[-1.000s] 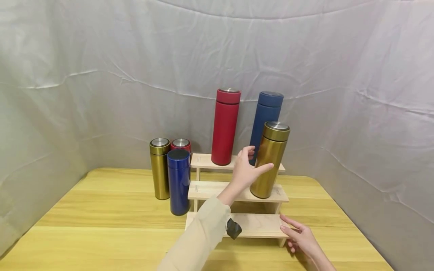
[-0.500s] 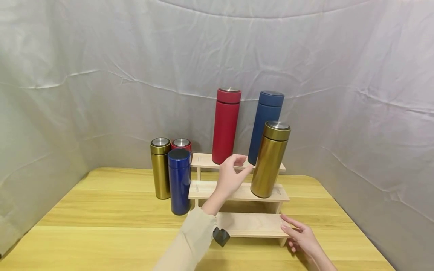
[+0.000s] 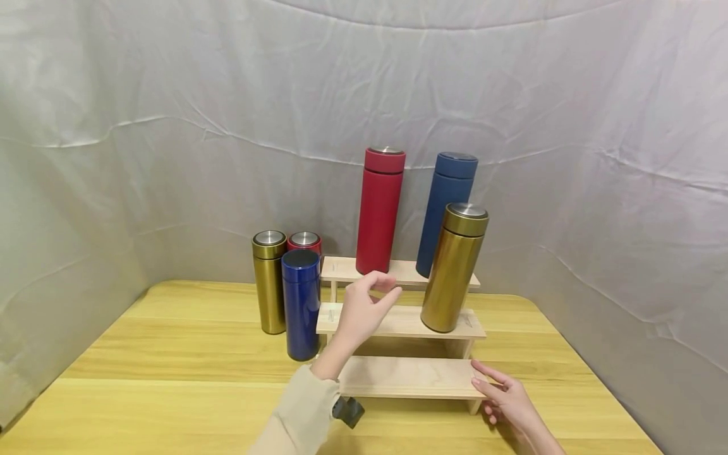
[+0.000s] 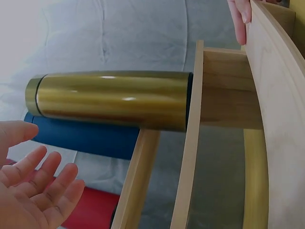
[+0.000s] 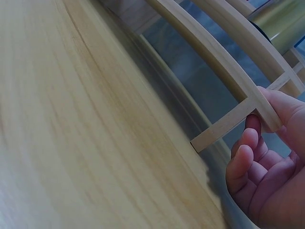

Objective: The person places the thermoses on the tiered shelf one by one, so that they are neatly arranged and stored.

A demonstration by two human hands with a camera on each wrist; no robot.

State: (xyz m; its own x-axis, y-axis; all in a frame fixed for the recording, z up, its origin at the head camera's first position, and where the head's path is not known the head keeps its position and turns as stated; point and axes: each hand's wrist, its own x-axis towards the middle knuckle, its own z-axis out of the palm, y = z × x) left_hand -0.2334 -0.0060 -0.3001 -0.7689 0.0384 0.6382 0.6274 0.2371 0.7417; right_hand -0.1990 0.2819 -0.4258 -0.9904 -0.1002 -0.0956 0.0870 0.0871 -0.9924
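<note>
A three-tier wooden display stand [image 3: 409, 378] holds several thermos bottles upright. My left hand [image 3: 361, 309] hovers in front of its middle tier, fingers loosely bent with nothing between them. To the right of that hand, a gold thermos [image 3: 455, 272] stands on the middle tier's right end. On the top tier are a red thermos [image 3: 380, 212] and a blue thermos [image 3: 446, 208], the latter partly hidden by the gold one. At the bottom tier's right end, my right hand [image 3: 509, 398] grips the board; the right wrist view shows its fingers [image 5: 250, 138] curled below the edge.
Left of the stand, a second gold thermos [image 3: 269, 284], a glossy dark blue thermos [image 3: 301, 309] and a mostly hidden red thermos [image 3: 305, 240] stand close together on the wooden table [image 3: 170, 354]. A grey cloth [image 3: 170, 177] hangs around the back and sides.
My left hand has let go of the gold thermos on the middle tier and moved left and toward me. The right hand stays at the stand's edge.
</note>
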